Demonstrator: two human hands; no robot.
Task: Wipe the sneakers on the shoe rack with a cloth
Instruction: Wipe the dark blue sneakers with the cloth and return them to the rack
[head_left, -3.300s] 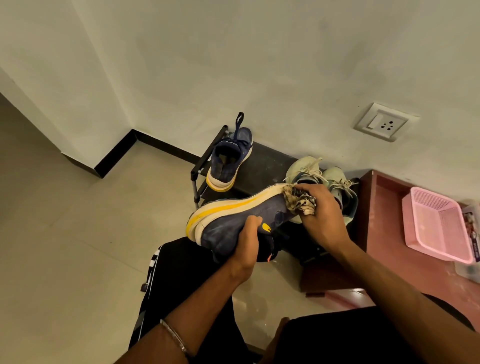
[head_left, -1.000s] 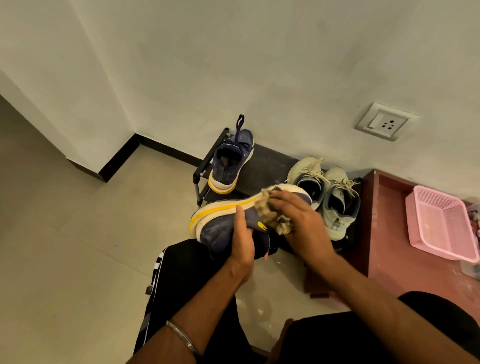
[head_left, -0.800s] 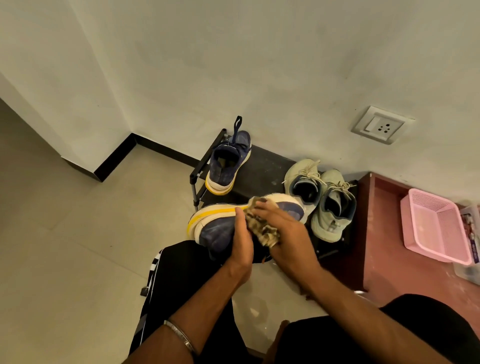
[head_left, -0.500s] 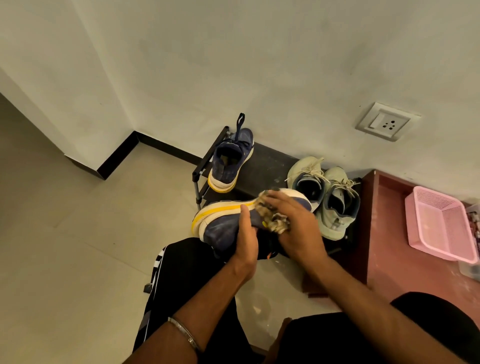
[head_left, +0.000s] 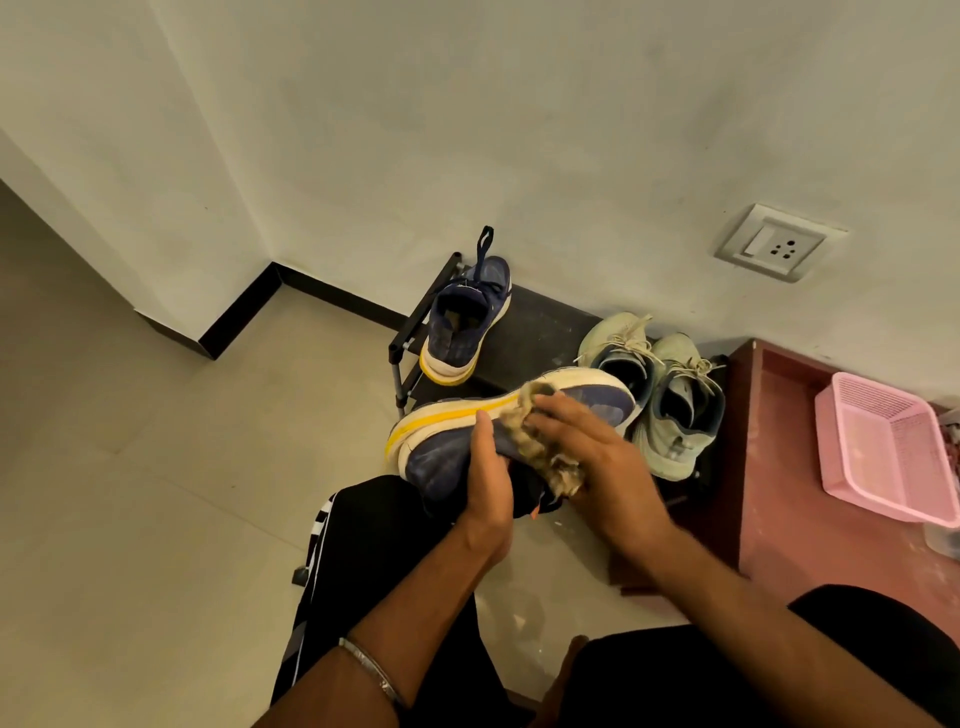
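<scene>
- The cloth lies mostly under the right hand; only its frayed ends show.
- The held sneaker has its opening hidden behind the left hand.
- The pink basket, right of the right hand, is cut by the frame edge.

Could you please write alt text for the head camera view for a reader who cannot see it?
A person's left hand grips a navy sneaker on its side while the right hand presses a cloth to it. Behind, on a black shoe rack, sit its mate and a pale pair.
</scene>
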